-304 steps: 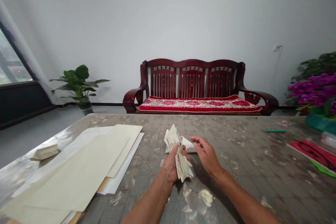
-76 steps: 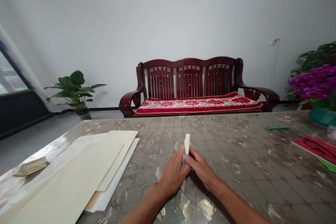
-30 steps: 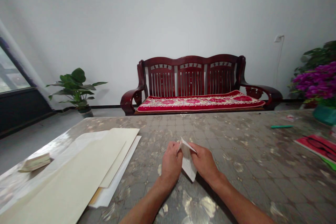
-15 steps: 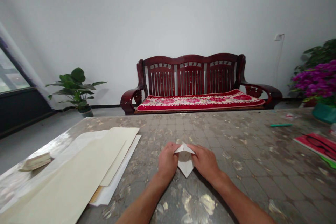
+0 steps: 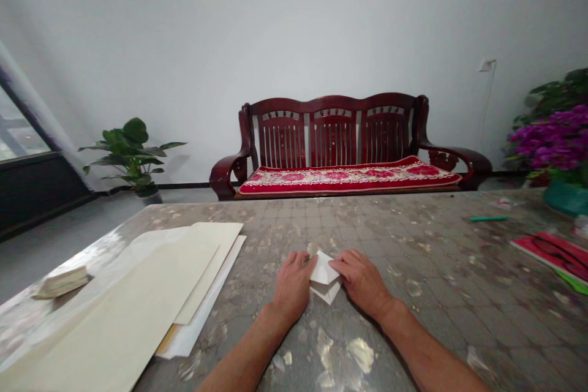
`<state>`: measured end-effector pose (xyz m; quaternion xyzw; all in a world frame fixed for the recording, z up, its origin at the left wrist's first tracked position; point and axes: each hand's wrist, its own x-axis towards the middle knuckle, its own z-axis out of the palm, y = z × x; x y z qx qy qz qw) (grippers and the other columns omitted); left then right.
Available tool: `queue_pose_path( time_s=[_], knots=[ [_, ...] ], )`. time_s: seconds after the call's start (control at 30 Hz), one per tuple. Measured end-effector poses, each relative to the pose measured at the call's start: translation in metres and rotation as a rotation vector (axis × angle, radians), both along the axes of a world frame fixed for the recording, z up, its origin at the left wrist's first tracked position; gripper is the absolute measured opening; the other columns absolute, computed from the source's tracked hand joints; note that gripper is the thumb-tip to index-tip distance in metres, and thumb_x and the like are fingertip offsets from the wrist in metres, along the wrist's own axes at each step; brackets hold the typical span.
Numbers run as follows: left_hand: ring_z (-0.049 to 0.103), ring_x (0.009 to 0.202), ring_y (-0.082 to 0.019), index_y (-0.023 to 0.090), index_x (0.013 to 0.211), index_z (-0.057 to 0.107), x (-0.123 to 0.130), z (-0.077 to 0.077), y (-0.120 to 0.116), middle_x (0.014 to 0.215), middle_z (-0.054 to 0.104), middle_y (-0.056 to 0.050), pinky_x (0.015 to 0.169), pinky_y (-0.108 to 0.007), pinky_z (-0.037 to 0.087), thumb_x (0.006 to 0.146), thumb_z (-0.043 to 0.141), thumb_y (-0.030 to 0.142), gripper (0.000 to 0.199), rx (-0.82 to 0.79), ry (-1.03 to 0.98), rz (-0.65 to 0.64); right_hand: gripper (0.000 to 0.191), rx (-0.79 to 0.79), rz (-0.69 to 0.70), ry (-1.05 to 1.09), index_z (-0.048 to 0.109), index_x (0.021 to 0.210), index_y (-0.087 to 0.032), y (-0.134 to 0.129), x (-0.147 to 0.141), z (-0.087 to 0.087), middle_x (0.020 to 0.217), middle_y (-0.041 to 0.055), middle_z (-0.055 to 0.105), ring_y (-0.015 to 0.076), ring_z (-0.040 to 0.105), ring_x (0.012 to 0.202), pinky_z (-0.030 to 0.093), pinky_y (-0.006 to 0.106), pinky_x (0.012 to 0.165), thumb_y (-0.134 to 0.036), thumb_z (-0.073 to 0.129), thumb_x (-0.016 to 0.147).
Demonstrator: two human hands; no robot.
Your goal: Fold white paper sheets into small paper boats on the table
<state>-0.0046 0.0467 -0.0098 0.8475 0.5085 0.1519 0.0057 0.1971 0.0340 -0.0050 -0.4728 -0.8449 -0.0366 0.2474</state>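
Folded white paper (image 5: 325, 275) lies flat on the tabletop directly in front of the person, a small layered shape with its point toward the body, between the two hands. The left hand (image 5: 291, 282) sits against its left side, its fingers (image 5: 305, 260) slightly curled and bearing down on the upper flap. The right hand (image 5: 361, 278) lies flatter, fingers spread and reaching in over the right corner. Neither hand pinches; both press the paper against the surface, with a narrow gap between them. A pale spot just above the left fingers is too blurred to identify.

For a clean crease, the layers probably need to stay square while the fingertips press firmly and evenly along the fold. The hard, glossy, tile-patterned tabletop (image 5: 427, 257) gives a good surface for that.

Well to the left lie overlapping cream paper sheets (image 5: 128, 294), with a small paper bundle (image 5: 62, 282) beyond them. Far to the right are a green pen (image 5: 488, 218) and a red booklet (image 5: 558, 254). Past the table edge stands a dark red wooden bench (image 5: 335, 147).
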Motion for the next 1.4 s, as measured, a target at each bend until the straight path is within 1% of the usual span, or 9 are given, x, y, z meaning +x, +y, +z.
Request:
queue_pose_path(
  time_s=[0.13,0.23,0.37,0.5,0.7,0.87,1.03,1.13,1.4],
  knots=[
    [0.048,0.115,-0.027,0.023,0.138,0.051,-0.005,-0.003,-0.001,0.128,0.056,-0.011,0.100,-0.039,0.044,0.087,0.047,0.011,0.052,0.026,0.005,-0.051,0.026,0.011,-0.022,-0.030,0.068,0.093,-0.021,0.000,0.000,-0.002,0.089,0.0056,0.063,0.0190,0.053,0.087,0.040,0.028,0.074,-0.006,0.048,0.090],
    [0.045,0.123,-0.026,0.024,0.142,0.045,-0.010,-0.006,-0.001,0.138,0.050,-0.010,0.106,-0.041,0.041,0.089,0.047,0.014,0.054,0.035,0.000,-0.135,0.024,0.017,-0.043,-0.077,0.068,0.089,-0.021,-0.001,-0.001,-0.002,0.087,0.0052,0.062,0.0195,0.052,0.085,0.040,0.029,0.072,-0.007,0.049,0.091],
    [0.036,0.136,-0.026,0.025,0.144,0.043,-0.017,-0.011,0.003,0.147,0.046,-0.008,0.113,-0.044,0.035,0.093,0.042,0.015,0.052,-0.026,0.012,-0.264,0.024,0.010,-0.050,-0.102,0.068,0.089,-0.022,-0.003,-0.003,-0.002,0.087,0.0052,0.062,0.0202,0.052,0.085,0.039,0.030,0.072,-0.008,0.048,0.091],
    [0.027,0.144,-0.026,0.027,0.148,0.036,-0.022,-0.013,0.005,0.152,0.041,-0.005,0.116,-0.047,0.029,0.094,0.041,0.016,0.055,-0.082,0.040,-0.303,0.024,-0.013,-0.052,-0.123,0.067,0.092,-0.021,-0.006,-0.003,-0.001,0.091,0.0062,0.062,0.0208,0.052,0.087,0.039,0.031,0.074,-0.005,0.049,0.088],
    [0.023,0.146,-0.027,0.029,0.151,0.028,-0.025,-0.009,0.002,0.158,0.031,-0.005,0.118,-0.047,0.020,0.097,0.040,0.051,0.060,-0.097,0.112,-0.322,0.024,-0.024,0.010,-0.082,0.067,0.084,-0.021,-0.009,0.000,0.002,0.088,0.0057,0.062,0.0203,0.051,0.087,0.037,0.030,0.075,-0.004,0.050,0.083],
    [0.018,0.147,-0.028,0.030,0.152,0.026,-0.025,-0.005,0.002,0.159,0.028,-0.007,0.118,-0.048,0.015,0.096,0.035,0.059,0.063,-0.126,0.143,-0.329,0.027,-0.031,0.062,-0.060,0.068,0.079,-0.022,-0.009,-0.001,0.002,0.084,0.0041,0.062,0.0191,0.052,0.084,0.038,0.029,0.075,-0.002,0.050,0.081],
    [0.017,0.148,-0.028,0.033,0.151,0.026,-0.024,0.001,0.002,0.159,0.027,-0.004,0.118,-0.051,0.015,0.101,0.027,0.048,0.052,-0.149,0.148,-0.292,0.029,-0.069,0.063,-0.037,0.069,0.083,-0.023,-0.010,-0.001,0.001,0.083,0.0033,0.061,0.0168,0.054,0.083,0.039,0.027,0.074,-0.002,0.049,0.081],
    [0.018,0.148,-0.027,0.033,0.150,0.029,-0.022,0.002,0.003,0.158,0.030,-0.004,0.117,-0.051,0.016,0.102,0.028,0.043,0.049,-0.137,0.150,-0.264,0.029,-0.063,0.061,-0.020,0.070,0.088,-0.024,-0.009,-0.001,0.000,0.085,0.0031,0.061,0.0167,0.054,0.084,0.039,0.026,0.075,-0.003,0.050,0.081],
    [0.023,0.146,-0.028,0.031,0.148,0.034,-0.016,-0.002,0.009,0.158,0.031,-0.005,0.116,-0.050,0.020,0.099,0.036,0.033,0.049,-0.096,0.158,-0.212,0.014,-0.029,-0.067,-0.077,0.066,0.089,-0.023,-0.009,-0.002,0.003,0.092,0.0047,0.060,0.0199,0.049,0.088,0.036,0.031,0.078,-0.016,0.054,0.088]
  ],
)
